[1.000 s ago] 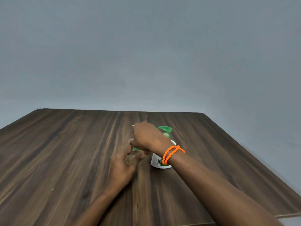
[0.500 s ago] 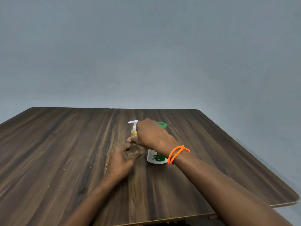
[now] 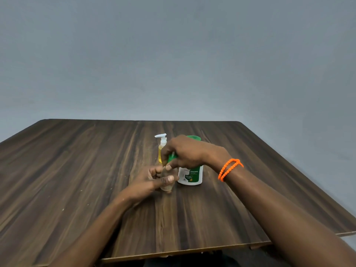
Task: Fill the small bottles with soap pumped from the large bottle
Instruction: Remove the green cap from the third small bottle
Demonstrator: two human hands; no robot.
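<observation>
Two hands are meeting near the middle of the wooden surface (image 3: 77, 170). The left hand (image 3: 152, 182) is gripping a small clear bottle (image 3: 167, 185) that is standing on the wood. Just behind, a small yellow bottle (image 3: 160, 153) is standing upright. The right hand (image 3: 186, 153), orange bracelet (image 3: 230, 168) at the wrist, is curling around the green pump of the large bottle (image 3: 191, 177).

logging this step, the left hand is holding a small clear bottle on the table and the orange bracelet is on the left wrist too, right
Not quite. The orange bracelet is on the right wrist, not the left; the head view shows it on the arm reaching in from the right. The rest stands: the left hand holds the small clear bottle on the table.
</observation>
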